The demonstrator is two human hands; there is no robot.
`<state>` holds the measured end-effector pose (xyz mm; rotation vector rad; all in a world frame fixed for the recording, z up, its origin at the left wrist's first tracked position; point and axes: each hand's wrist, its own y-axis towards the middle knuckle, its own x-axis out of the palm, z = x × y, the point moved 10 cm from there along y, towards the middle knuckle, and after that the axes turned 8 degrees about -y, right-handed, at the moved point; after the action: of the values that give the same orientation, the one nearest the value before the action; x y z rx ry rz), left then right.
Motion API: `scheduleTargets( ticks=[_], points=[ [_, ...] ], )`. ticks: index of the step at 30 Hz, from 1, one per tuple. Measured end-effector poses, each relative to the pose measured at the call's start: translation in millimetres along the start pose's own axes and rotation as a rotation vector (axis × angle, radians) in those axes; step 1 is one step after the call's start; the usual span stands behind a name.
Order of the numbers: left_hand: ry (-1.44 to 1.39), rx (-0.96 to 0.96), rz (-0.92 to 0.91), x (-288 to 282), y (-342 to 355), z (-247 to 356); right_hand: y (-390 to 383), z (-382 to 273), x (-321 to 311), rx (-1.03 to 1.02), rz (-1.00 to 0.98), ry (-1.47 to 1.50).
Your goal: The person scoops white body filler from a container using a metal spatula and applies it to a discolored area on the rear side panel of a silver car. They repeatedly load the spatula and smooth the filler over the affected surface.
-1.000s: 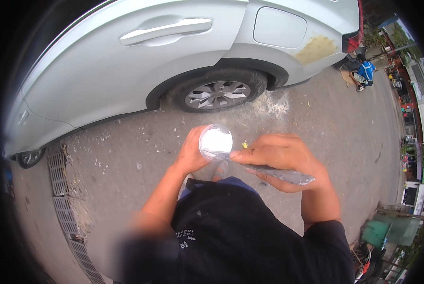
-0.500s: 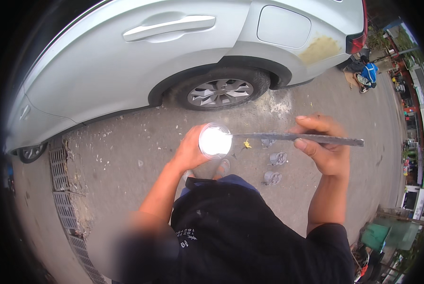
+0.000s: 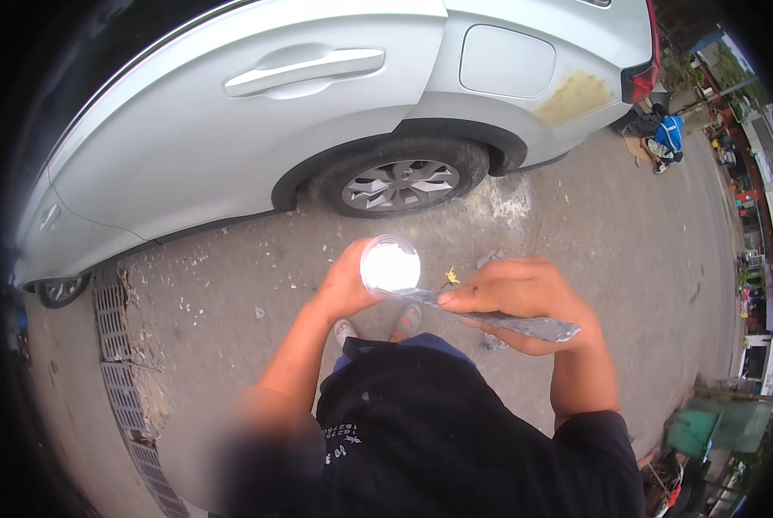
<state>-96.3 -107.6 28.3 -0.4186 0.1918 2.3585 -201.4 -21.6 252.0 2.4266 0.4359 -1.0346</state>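
My left hand (image 3: 345, 281) is wrapped round a clear round cup (image 3: 390, 264) held in front of my body. Bright white contents fill its opening, too glaring to make out in detail. A long, flat grey stir stick (image 3: 538, 327), smeared with something grey, is pinched in my right hand (image 3: 533, 289), fingers pointing left. Its left end reaches the cup's near rim; whether the tip dips inside I cannot tell. Behind both hands stands a silvery-white car (image 3: 171, 164), with a yellowish sanded patch (image 3: 575, 99) on its rear panel.
The car's rear wheel (image 3: 401, 185) rests on grey pavement just ahead. Crumpled grey lumps (image 3: 493, 342) and a small yellow scrap (image 3: 451, 275) lie near my right hand. A drain grate (image 3: 119, 324) runs along the left. Another person in blue (image 3: 668, 136) crouches far right.
My right hand has moved left and nearer my body, lowering the stick and shifting its end from over the cup's opening to its near rim. The cup has shifted slightly nearer.
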Motion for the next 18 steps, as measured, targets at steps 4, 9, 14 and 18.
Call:
scheduleTargets(
  ticks=[4, 9, 14, 18],
  points=[
    [0.023, 0.020, 0.053, 1, -6, -11, -31, 33, -41, 0.198, 0.213, 0.077],
    [0.067, 0.059, 0.073, 0, -3, -3, 4, -1, -4, 0.011, 0.038, -0.024],
    [0.006, 0.071, 0.131, 1, -9, -13, -22, 29, -48, 0.178, 0.265, 0.041],
    [0.002, 0.074, 0.121, -2, -7, -4, 7, -3, -6, -0.027, 0.026, -0.035]
  ],
)
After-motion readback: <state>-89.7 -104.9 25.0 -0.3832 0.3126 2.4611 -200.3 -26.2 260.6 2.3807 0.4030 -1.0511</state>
